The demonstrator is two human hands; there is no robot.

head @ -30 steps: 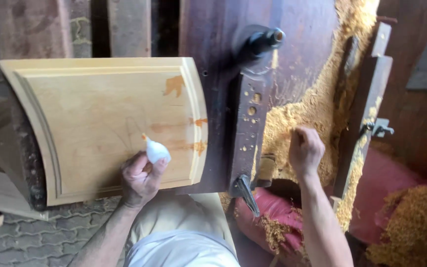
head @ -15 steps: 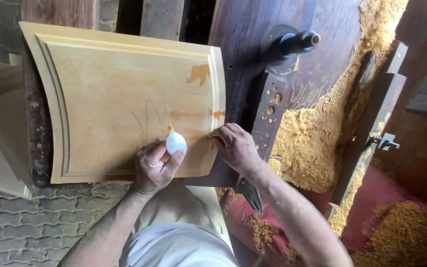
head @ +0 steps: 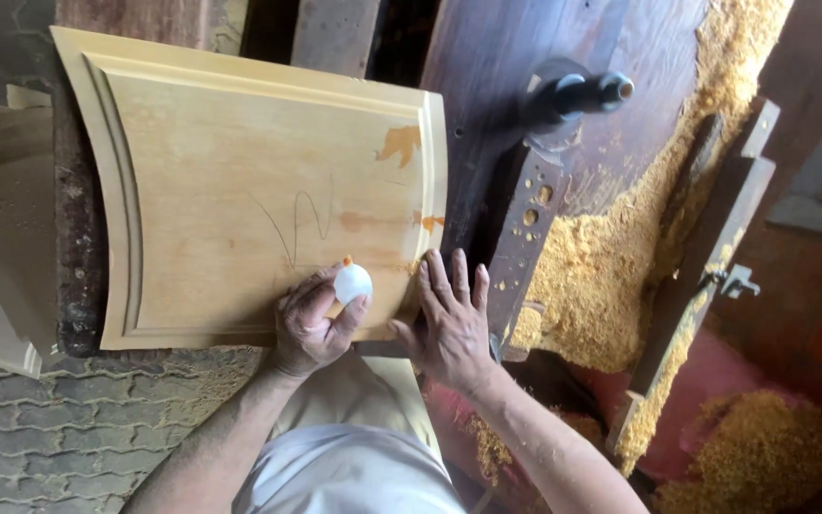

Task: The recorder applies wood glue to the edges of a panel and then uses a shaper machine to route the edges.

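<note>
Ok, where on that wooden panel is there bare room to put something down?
The upper left of the wooden panel is bare, bordered by its raised frame and the pencil squiggle. The lower right corner is crowded: the left hand holds a small white piece, and the right hand presses the edge. Sawdust covers the bench to the right.

Your pale curved wooden panel (head: 240, 181) lay on the dark workbench (head: 487, 86), heaped orange sawdust (head: 611, 257) to its right.

We are in a woodworking shop: heaps of sawdust (head: 611, 257) cover a dark wooden workbench (head: 516, 86) fitted with a vise (head: 573, 95), beside an unfinished pale wood panel (head: 240, 181) and brick-paved floor (head: 40, 428).
</note>
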